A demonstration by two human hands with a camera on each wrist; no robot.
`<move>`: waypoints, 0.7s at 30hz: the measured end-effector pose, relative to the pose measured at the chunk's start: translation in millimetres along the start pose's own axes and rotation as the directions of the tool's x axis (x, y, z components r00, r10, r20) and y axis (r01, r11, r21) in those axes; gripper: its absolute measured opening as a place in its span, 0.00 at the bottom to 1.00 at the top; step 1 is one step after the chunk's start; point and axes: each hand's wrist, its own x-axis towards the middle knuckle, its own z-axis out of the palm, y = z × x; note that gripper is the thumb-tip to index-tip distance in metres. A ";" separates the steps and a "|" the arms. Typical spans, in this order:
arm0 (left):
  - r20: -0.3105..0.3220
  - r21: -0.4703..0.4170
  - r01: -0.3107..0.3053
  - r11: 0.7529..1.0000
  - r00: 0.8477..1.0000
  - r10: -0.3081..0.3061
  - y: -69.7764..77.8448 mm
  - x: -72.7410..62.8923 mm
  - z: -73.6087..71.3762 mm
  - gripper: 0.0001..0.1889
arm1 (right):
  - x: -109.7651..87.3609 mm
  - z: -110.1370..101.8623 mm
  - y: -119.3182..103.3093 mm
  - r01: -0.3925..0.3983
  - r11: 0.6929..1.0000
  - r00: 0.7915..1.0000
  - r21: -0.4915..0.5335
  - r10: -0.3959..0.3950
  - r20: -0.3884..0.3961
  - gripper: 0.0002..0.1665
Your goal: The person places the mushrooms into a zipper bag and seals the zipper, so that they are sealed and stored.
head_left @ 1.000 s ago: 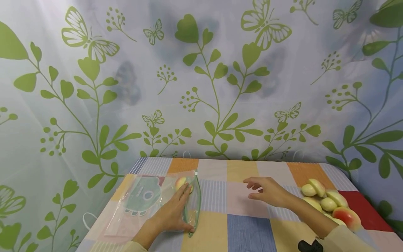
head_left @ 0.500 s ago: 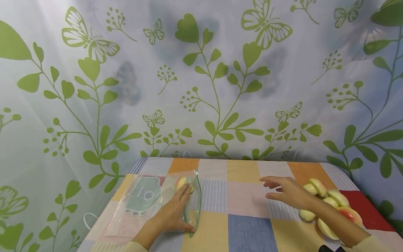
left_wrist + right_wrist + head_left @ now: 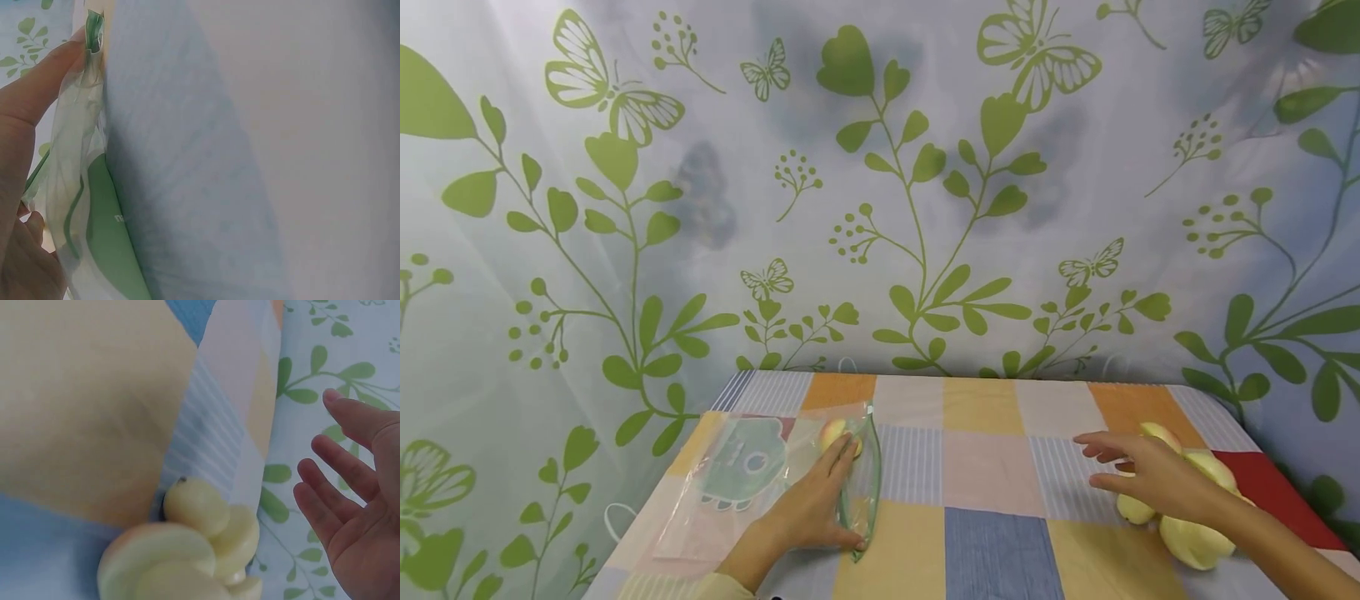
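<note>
My left hand lies over a clear zip bag on the left of the table, its fingers stretched out across the film. The thumb touches the end of the green zip edge in the left wrist view. A pale fruit with a red blush shows through the film at the fingertips. My right hand hovers with fingers spread and holds nothing. Beneath and beside it is a pile of pale yellow fruit pieces, partly hidden by the arm. In the right wrist view, one rounded fruit has a dark stem end.
A patchwork cloth covers the table. Behind it hangs a pale curtain printed with green leaves and butterflies. The bag bears a blue-green cartoon print. A white loop sticks out at the table's left edge.
My right hand has moved rightward from mid-table to over the fruit pile, fingers still apart. The left hand and the bag have stayed in place.
</note>
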 end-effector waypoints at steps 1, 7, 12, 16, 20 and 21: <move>-0.002 0.004 -0.003 1.000 1.000 0.003 -0.5 -0.9 -0.5 0.76 | -4.7 -1.4 0.4 -0.013 1.000 1.000 -0.010 0.013 -0.001 0.32; -0.009 0.007 -0.025 1.000 1.000 0.025 -4.5 -8.3 -2.1 0.76 | -30.7 -6.2 2.5 -0.066 0.997 0.998 -0.026 0.065 -0.024 0.32; -0.018 0.001 -0.044 0.999 0.999 0.044 -6.3 -13.7 -2.1 0.76 | -49.0 -6.7 6.6 -0.122 0.992 0.993 -0.024 0.121 -0.015 0.32; -0.002 -0.008 -0.035 0.999 0.999 0.035 -5.9 -17.0 -3.3 0.76 | -61.5 -4.7 7.8 -0.136 0.990 0.991 -0.044 0.135 -0.022 0.31; 0.013 -0.005 -0.026 1.000 1.000 0.026 -6.2 -19.8 -5.5 0.77 | -72.5 -1.0 3.5 -0.199 0.978 0.980 -0.062 0.198 -0.023 0.30; 0.016 -0.004 -0.026 1.000 1.000 0.026 -6.3 -20.6 -6.2 0.77 | -75.2 -0.2 1.8 -0.233 0.971 0.972 -0.061 0.232 -0.020 0.31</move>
